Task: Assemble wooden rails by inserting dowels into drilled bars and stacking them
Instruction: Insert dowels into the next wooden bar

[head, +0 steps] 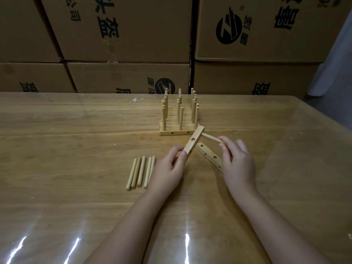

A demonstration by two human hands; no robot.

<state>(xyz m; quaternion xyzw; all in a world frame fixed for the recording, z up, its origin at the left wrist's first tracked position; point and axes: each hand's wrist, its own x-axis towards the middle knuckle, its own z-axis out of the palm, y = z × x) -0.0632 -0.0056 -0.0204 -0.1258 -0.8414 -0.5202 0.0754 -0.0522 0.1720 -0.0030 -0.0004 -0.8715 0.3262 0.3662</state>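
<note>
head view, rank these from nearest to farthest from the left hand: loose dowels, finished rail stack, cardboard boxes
1. Loose dowels: lying just left of the left hand.
2. Finished rail stack: ahead of it, further up the table.
3. Cardboard boxes: at the very back, behind the table.

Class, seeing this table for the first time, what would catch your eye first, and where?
At mid-table, the left hand grips a drilled bar while the right hand pinches a dowel at its far end. Behind stands the cluster of finished rails, dowels upright; loose dowels lie left of the hands.
</note>
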